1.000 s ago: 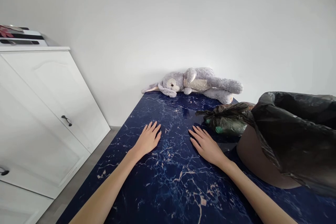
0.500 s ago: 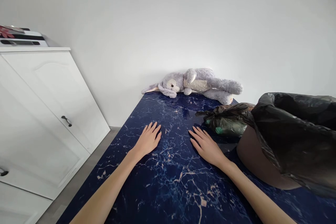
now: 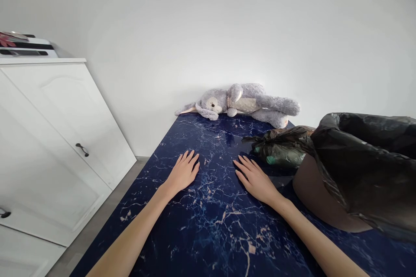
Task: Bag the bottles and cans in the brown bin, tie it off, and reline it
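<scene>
Dark blue tabletop, glossy, marble-patterned with white and rusty veins: directly under both palms, running away to the wall. Left hand bare, palm down, opened flat, fingers slightly spread, nothing in its hold. Right hand the same, thumb a little apart, grip empty; the two well apart, roughly level, apparently just resting, the surface bearing their weight. Nearest the right fingertips, not touched: a tied bag of thin, see-through black plastic, something green and pale showing through; contents not identifiable. Its gathered neck points left, the knot presumably keeping it closed. Right of it, a round brownish bin stands upright, lined with loose black plastic film folded over the rim, likely so the liner stays put and the mouth stays open. Inside of bin not visible. Far edge: grey-lilac plush rabbit with long ears, lying on its side along the white wall, perhaps set back there to leave room. Off left, beyond a strip of grey floor, white panelled cabinet with dark handles.
</scene>
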{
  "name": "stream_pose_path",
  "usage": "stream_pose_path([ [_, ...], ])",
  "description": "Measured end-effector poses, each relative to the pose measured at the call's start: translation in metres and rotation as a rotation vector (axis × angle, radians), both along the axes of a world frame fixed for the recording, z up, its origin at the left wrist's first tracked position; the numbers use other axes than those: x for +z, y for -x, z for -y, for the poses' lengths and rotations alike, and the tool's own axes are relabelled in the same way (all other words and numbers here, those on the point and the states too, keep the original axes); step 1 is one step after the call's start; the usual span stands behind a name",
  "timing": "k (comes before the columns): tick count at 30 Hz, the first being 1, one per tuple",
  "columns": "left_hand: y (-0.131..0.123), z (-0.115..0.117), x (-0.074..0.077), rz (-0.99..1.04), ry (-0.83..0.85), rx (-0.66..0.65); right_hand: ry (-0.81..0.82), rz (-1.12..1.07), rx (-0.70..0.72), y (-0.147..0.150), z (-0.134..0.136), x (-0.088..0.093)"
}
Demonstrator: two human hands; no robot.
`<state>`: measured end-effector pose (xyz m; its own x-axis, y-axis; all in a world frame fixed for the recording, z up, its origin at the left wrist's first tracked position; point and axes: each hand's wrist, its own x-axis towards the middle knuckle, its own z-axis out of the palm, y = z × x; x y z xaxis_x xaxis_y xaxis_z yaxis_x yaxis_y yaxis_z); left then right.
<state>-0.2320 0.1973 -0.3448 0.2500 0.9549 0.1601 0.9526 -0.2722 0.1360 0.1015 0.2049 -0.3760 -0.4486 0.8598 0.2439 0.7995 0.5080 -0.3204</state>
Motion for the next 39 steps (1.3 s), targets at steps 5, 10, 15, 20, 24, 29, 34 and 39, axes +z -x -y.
stream_pose_path([
  [5,0.0004,0.0001,0.0004,0.002,-0.003,-0.010,-0.001,0.002,0.003,-0.0001,0.0003,0.0012],
  [10,0.0017,-0.0006,-0.0010,0.005,-0.004,-0.017,-0.001,-0.005,0.004,-0.0001,0.0007,0.0017],
  [15,0.0029,-0.0018,-0.0038,0.015,-0.013,-0.014,-0.004,-0.019,0.004,-0.0003,0.0004,0.0004],
  [20,0.0030,-0.0012,-0.0035,0.013,-0.003,-0.009,0.008,-0.021,0.001,0.0000,0.0012,0.0012],
  [24,0.0024,-0.0002,-0.0013,0.008,0.009,-0.007,0.006,-0.020,0.002,0.0001,0.0008,0.0008],
  [29,0.0008,0.0008,0.0013,0.004,0.011,-0.003,-0.007,-0.020,0.008,-0.0002,-0.0009,-0.0012],
  [34,0.0006,0.0009,0.0012,0.008,0.004,-0.004,-0.008,-0.025,0.007,-0.0001,-0.0003,-0.0009],
  [39,0.0023,0.0001,-0.0017,0.018,-0.012,-0.010,-0.005,-0.030,0.003,-0.0001,0.0001,-0.0009],
])
